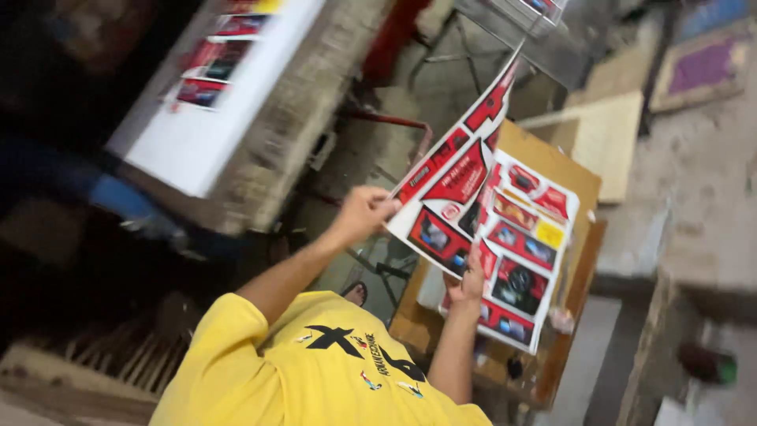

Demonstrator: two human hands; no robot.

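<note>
Neither of my hands shows in the head view. A co-worker in a yellow T-shirt [315,371] stands below me with their back to the camera. One of their hands [367,211] pinches the edge of a printed sheet [453,170] with red, black and white panels and lifts it up and over. Their other hand [473,280] rests on the stack of similar printed sheets [524,260] lying on a wooden board [579,185].
A tall pile of white sheets [197,142] with printed panels on top sits at the upper left on a rough block [303,118]. A red metal frame [394,122] stands behind the co-worker. Wooden boards [611,134] and concrete ledges [702,205] fill the right.
</note>
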